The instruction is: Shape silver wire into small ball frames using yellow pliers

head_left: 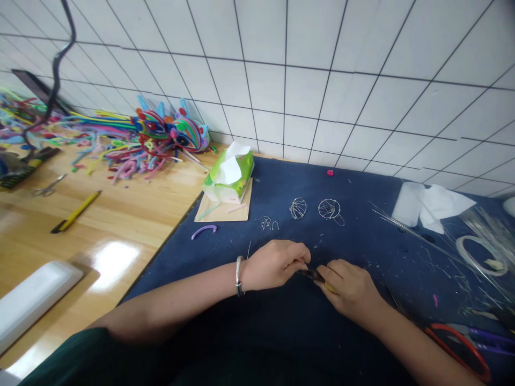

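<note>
My left hand (276,264), with a silver bracelet on the wrist, rests on the dark blue mat (281,332) with its fingers pinched together. My right hand (348,287) is closed round a small dark tool with a yellow handle, probably pliers (313,275). The tool's tip meets my left fingertips; what they pinch is too small to make out. Two round wire frames (298,208) (329,209) and several small bent wire pieces (269,223) lie on the mat just beyond my hands.
A green tissue pack (229,177) sits on a thin wooden board at the mat's left edge. Straight wires, a wire coil (480,254) and white paper lie at right; red-handled cutters (458,348) at lower right. Pipe cleaners, scissors and a yellow knife (75,212) lie on the wooden table.
</note>
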Demonstrator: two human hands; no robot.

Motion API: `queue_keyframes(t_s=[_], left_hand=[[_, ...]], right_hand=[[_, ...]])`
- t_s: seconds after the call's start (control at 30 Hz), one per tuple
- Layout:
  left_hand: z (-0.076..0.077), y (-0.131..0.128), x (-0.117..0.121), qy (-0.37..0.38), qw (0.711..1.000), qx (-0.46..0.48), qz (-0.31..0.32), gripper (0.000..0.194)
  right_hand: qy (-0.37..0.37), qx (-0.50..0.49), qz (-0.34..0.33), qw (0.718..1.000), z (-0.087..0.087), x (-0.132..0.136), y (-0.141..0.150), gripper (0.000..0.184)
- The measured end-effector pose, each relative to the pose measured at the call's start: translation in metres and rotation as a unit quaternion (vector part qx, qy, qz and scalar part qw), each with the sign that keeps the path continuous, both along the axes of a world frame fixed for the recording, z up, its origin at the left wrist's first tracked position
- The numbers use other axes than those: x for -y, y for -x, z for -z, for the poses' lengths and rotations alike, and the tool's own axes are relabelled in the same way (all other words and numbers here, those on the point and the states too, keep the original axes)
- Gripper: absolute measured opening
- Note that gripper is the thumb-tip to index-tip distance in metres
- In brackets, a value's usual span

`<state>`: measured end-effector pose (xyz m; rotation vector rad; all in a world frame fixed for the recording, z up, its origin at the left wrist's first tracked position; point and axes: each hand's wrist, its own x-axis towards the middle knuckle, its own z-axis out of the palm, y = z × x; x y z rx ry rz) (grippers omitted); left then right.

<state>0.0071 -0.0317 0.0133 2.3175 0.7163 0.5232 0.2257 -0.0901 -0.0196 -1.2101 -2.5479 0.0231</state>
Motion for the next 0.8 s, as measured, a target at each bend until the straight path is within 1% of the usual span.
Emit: queue_keyframes(t_s=[0.1, 0.2, 0.43, 0.6, 0.7, 0.73, 0.8], left_hand=[[0.003, 0.001, 0.001, -0.058, 0.998, -0.011, 0.037, 0.013], [0.004, 0.002, 0.003, -0.084, 0.995, -0.018, 0.049, 0.016], [0.006, 0.003, 0.006, -0.087, 0.995, -0.013, 0.054, 0.019], [0.008, 0.001, 0.008, -0.084, 0.995, -0.019, 0.054, 0.016], [0.006, 0.006, 0.0, -0.063, 0.998, -0.006, 0.02, 0.014], [0.004, 0.01, -0.007, -0.054, 0.999, 0.004, -0.007, 0.013], [0.0, 0.022, -0.024, -0.026, 0.996, 0.017, -0.083, 0.011]], right_hand=[[0.023, -0.018, -0.003, 1.0, 0.003, 0.0, -0.002, 0.016], [0.042, -0.025, -0.007, 0.999, 0.004, 0.0, -0.002, 0.017], [0.068, -0.034, -0.007, 0.997, 0.003, -0.001, -0.002, 0.017], [0.06, -0.016, -0.026, 0.998, 0.004, -0.005, -0.004, 0.016], [0.055, -0.001, -0.018, 0.998, 0.002, -0.008, -0.004, 0.019], [0.053, -0.001, -0.011, 0.999, 0.002, -0.009, -0.004, 0.02], [0.052, -0.004, -0.001, 0.999, 0.002, -0.01, -0.004, 0.021]])
